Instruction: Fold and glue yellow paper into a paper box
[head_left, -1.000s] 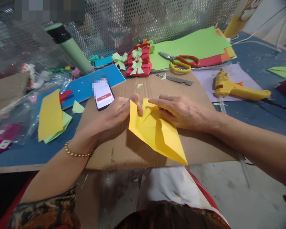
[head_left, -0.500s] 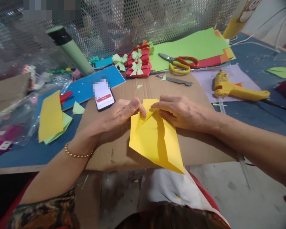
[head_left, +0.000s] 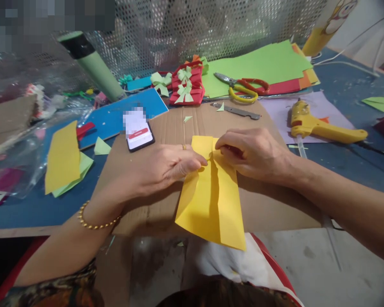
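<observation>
A yellow sheet of paper [head_left: 208, 209] lies on the cardboard mat, its two long sides folded in toward the middle. Its near end sticks out past the mat's front edge. My left hand [head_left: 176, 164] grips the left flap near the far end, thumb on top at the centre line. Across from it, my right hand [head_left: 252, 153] pinches the right flap by its far inner edge, fingers curled. Beyond my hands lie a utility knife blade holder [head_left: 238, 111] and small green paper scraps [head_left: 187, 119].
Scissors [head_left: 241, 87] rest on green paper sheets [head_left: 252, 66] at the back, beside red paper pieces with green bows [head_left: 187, 85]. A yellow glue gun [head_left: 326, 125] lies right. A phone [head_left: 139, 134], a green bottle [head_left: 92, 64] and yellow paper [head_left: 62, 157] are left. Cardboard [head_left: 141, 209] covers the middle.
The left side of the yellow paper has been folded further in, so both flaps now run along the centre. My left hand moved right and nearer, pressing the flap; my right hand shifted slightly right.
</observation>
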`<state>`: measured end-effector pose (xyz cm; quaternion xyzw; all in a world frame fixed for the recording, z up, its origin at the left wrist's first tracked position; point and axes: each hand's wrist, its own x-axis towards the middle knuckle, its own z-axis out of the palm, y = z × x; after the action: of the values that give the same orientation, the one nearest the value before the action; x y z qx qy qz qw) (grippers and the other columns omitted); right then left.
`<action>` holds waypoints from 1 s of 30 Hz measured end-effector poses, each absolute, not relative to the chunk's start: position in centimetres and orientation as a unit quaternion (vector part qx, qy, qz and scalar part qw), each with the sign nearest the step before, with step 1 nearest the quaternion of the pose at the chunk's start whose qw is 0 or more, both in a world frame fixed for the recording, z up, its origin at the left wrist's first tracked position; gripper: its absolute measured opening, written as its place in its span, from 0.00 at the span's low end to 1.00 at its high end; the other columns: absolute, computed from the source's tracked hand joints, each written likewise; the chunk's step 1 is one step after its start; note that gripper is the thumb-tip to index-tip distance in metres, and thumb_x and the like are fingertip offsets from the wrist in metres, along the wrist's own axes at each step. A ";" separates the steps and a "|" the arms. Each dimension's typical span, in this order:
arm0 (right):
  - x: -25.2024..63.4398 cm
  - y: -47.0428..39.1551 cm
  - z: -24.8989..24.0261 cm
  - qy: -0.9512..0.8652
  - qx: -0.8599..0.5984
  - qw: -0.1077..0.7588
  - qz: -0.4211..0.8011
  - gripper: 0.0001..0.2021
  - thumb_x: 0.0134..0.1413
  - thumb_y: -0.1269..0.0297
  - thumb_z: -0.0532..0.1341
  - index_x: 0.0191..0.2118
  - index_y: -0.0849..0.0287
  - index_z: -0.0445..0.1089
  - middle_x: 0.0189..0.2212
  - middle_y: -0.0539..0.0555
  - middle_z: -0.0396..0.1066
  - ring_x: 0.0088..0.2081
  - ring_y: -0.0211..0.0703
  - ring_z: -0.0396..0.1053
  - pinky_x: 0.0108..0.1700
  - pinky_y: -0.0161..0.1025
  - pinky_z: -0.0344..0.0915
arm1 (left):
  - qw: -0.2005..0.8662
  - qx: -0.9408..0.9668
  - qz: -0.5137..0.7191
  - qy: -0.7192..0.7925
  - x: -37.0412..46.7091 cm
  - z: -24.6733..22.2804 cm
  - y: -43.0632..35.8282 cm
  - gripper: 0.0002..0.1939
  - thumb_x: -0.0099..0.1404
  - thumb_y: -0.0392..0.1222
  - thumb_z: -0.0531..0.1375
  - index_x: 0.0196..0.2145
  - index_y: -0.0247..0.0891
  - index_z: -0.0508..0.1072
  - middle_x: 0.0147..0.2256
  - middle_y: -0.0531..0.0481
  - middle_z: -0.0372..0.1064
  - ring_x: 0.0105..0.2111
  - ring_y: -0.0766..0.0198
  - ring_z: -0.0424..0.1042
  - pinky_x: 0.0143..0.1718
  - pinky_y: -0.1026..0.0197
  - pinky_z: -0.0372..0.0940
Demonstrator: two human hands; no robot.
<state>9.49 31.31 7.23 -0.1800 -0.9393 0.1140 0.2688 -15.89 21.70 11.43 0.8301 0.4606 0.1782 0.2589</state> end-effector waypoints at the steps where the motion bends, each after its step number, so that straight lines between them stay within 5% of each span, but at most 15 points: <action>1: 9.6 31.1 7.4 -0.938 -0.191 0.265 0.115 0.08 0.60 0.75 0.56 0.33 0.58 0.70 0.26 0.51 0.69 0.26 0.36 0.60 0.32 0.37 0.55 | 0.240 0.838 0.175 0.458 -15.7 11.5 21.5 0.38 0.82 0.69 0.44 0.53 0.39 0.84 0.44 0.44 0.82 0.41 0.59 0.79 0.46 0.60 0.71; 6: 10.0 30.4 8.2 -0.945 -0.203 0.229 0.118 0.07 0.59 0.74 0.59 0.31 0.57 0.70 0.22 0.50 0.69 0.24 0.36 0.60 0.30 0.39 0.51 | 0.112 0.887 0.158 0.419 -15.0 11.8 20.5 0.38 0.83 0.64 0.42 0.54 0.36 0.84 0.44 0.40 0.84 0.41 0.58 0.82 0.45 0.60 0.72; 17: 10.3 30.4 8.2 -0.966 -0.151 0.195 0.077 0.09 0.65 0.72 0.58 0.32 0.57 0.72 0.23 0.50 0.68 0.24 0.38 0.61 0.30 0.42 0.50 | -0.104 0.917 0.120 0.365 -13.4 10.2 19.1 0.34 0.83 0.63 0.46 0.41 0.35 0.81 0.35 0.41 0.81 0.31 0.56 0.76 0.34 0.53 0.70; 30: 9.7 30.6 8.0 -0.974 -0.134 0.183 0.020 0.12 0.74 0.66 0.57 0.40 0.56 0.77 0.29 0.52 0.72 0.28 0.38 0.63 0.30 0.40 0.52 | -0.202 0.909 0.093 0.354 -12.5 9.0 18.2 0.36 0.83 0.63 0.44 0.39 0.36 0.82 0.32 0.40 0.80 0.29 0.56 0.75 0.32 0.54 0.68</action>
<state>9.69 30.61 7.99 -0.1343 -0.9738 0.0198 0.1826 -12.51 18.24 9.00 0.9086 0.3536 0.0935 -0.2019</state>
